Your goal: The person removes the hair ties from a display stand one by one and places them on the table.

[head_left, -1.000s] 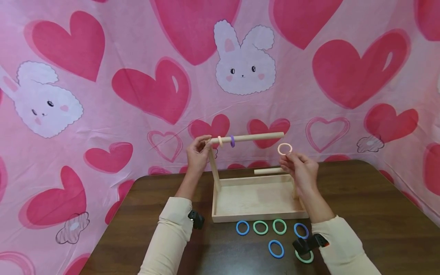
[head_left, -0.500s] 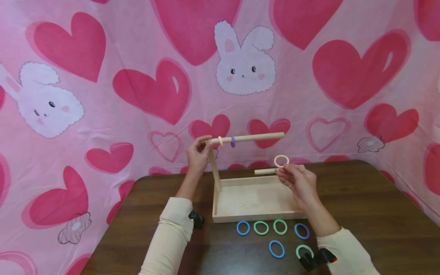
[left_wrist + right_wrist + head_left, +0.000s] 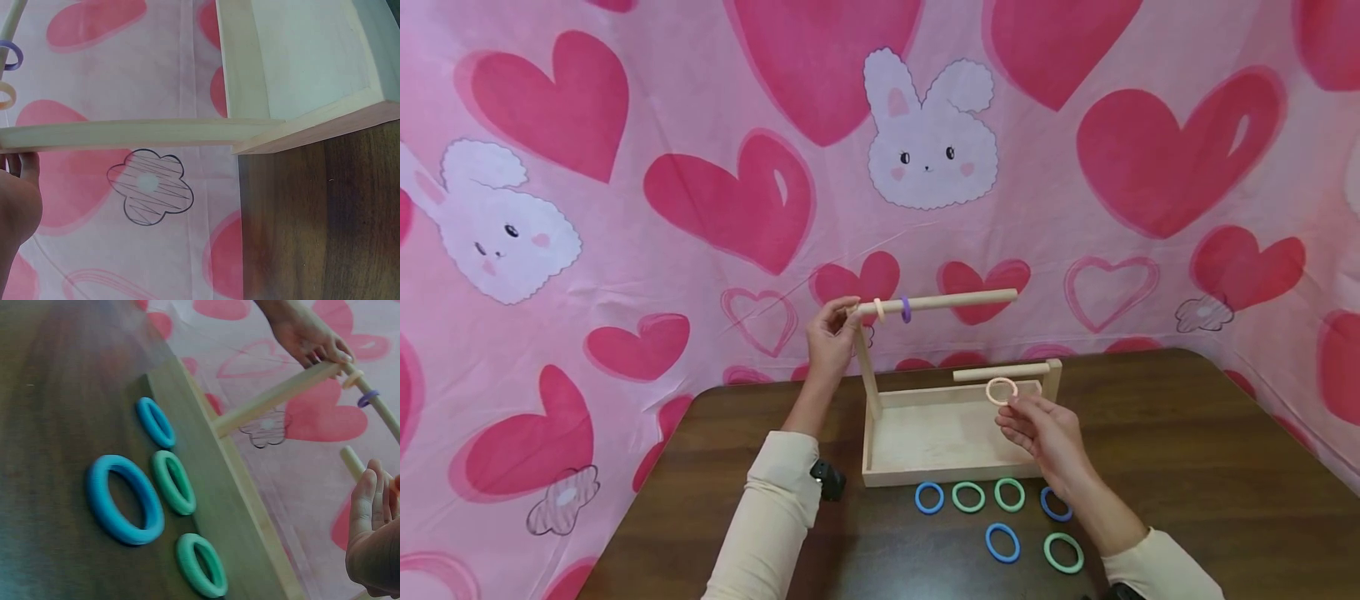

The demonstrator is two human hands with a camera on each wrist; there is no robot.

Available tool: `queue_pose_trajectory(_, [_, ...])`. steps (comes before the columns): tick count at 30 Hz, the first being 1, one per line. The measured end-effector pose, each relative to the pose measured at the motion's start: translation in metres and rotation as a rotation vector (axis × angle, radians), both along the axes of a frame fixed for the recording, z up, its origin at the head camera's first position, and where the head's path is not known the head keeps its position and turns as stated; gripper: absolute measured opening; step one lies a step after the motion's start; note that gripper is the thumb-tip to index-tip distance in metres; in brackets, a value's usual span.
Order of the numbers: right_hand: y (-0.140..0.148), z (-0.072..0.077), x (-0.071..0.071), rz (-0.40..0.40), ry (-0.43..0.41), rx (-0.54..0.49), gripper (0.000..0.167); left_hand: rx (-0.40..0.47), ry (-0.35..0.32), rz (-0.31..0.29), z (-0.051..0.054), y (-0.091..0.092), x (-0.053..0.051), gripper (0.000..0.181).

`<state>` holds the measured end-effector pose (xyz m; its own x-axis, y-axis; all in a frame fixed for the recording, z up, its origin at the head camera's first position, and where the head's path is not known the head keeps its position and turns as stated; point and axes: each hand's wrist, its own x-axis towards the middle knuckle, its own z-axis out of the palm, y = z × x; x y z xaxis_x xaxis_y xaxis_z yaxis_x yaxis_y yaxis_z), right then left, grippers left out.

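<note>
My left hand grips the top corner of a wooden rack, where the left post meets the upper rod. On that rod, near the hand, hang a peach ring and a purple ring. My right hand pinches another peach ring between thumb and fingertips, holding it in front of the lower rod and over the rack's tray base. That rod juts left from a short right post. In the right wrist view, the held ring is mostly hidden.
Several rings lie on the dark wooden table before the rack: blue rings and green rings. The upper rod's right end is free. Behind the table hangs a pink cloth with hearts and rabbits.
My right hand has come down and slightly left with the peach ring, from near the upper rod's end to just below the lower rod. The left hand keeps its place.
</note>
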<state>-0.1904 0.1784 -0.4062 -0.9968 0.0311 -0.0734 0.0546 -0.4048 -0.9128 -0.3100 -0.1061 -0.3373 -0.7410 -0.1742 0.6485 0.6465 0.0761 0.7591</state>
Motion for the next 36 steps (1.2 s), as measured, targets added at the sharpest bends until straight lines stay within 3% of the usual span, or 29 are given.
queue_pose_trajectory(8, [-0.010, -0.014, 0.011, 0.015, -0.036, 0.036, 0.027, -0.021, 0.026, 0.004, 0.003, 0.002, -0.001, 0.020])
queue_pose_trajectory(16, [-0.013, -0.030, 0.021, 0.115, -0.088, 0.079, 0.021, -0.015, 0.016, -0.007, 0.001, 0.000, -0.001, 0.021])
queue_pose_trajectory(25, [-0.005, -0.051, 0.025, 0.393, -0.092, 0.204, 0.013, -0.019, 0.020, -0.004, 0.000, 0.000, 0.000, 0.020])
queue_pose_trajectory(36, [-0.002, -0.063, 0.023, 0.650, -0.094, 0.347, 0.012, -0.011, 0.009, -0.005, 0.000, 0.000, 0.000, 0.021])
